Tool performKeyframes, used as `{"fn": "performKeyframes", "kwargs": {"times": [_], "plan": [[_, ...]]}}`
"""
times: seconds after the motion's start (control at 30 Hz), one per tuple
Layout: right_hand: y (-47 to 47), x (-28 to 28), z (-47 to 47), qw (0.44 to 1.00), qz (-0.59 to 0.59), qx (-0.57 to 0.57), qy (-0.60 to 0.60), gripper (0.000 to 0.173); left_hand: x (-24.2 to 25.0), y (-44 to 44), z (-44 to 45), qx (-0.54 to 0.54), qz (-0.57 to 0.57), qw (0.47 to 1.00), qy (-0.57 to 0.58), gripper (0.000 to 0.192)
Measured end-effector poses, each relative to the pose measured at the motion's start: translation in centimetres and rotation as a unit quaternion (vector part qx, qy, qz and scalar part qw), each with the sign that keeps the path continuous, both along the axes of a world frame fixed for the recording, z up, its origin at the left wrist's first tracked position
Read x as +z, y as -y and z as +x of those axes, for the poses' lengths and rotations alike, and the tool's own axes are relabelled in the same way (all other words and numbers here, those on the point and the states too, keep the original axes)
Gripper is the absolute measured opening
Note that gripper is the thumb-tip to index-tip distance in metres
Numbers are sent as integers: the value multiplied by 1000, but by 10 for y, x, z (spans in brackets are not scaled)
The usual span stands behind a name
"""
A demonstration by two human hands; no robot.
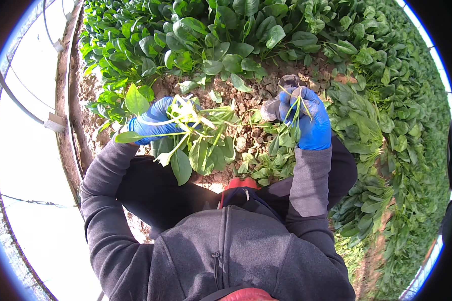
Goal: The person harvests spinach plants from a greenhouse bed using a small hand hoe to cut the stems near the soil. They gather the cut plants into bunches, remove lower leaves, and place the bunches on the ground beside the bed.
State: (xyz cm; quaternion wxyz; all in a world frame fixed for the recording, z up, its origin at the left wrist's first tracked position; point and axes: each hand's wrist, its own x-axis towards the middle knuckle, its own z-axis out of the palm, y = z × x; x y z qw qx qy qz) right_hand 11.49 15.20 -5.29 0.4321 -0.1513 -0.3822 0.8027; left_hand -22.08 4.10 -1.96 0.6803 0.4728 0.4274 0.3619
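Observation:
My left hand (154, 119), in a blue glove, is closed around a bunch of leafy green plants (203, 150), likely spinach, with pale stems and root ends turned up toward me. The leaves hang below over my lap. To the right, my right hand (308, 114), also in a blue glove, pinches a few thin stems (299, 103) with small leaves hanging from them. Both hands are apart, above bare clumpy soil. Behind the right hand, a greyish shoe (272, 109) is partly hidden. Loose small leaves (265, 165) lie on the ground between my legs.
A dense bed of growing leafy greens (241, 22) stretches ahead and down the right. Gathered bunches (361, 124) lie at my right. At the left run a thin pipe (68, 94), a hoop with a pale block (54, 122) at its foot, and bright sheeting (30, 158).

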Motion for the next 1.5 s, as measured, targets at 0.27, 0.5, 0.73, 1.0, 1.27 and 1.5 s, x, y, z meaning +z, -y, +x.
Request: {"fn": "performKeyframes", "kwargs": {"times": [0.27,0.5,0.73,1.0,1.27,1.5], "plan": [[30,10,-23,855,386,-85,336,35,-3,-8,12,-67,113,991,-16,33],[32,21,-54,876,380,-83,285,26,2,-12,15,-53,51,997,-37,38],[39,8,-59,960,197,-95,175,13,9,-13,21,-50,48,997,28,34],[20,2,15,953,114,-1,281,18,-7,-12,9,29,48,998,31,51],[55,-6,-23,848,325,-79,411,27,-2,-20,10,28,53,994,-92,43],[54,25,-57,879,263,-102,384,27,-11,-7,14,88,50,995,3,41]]}}
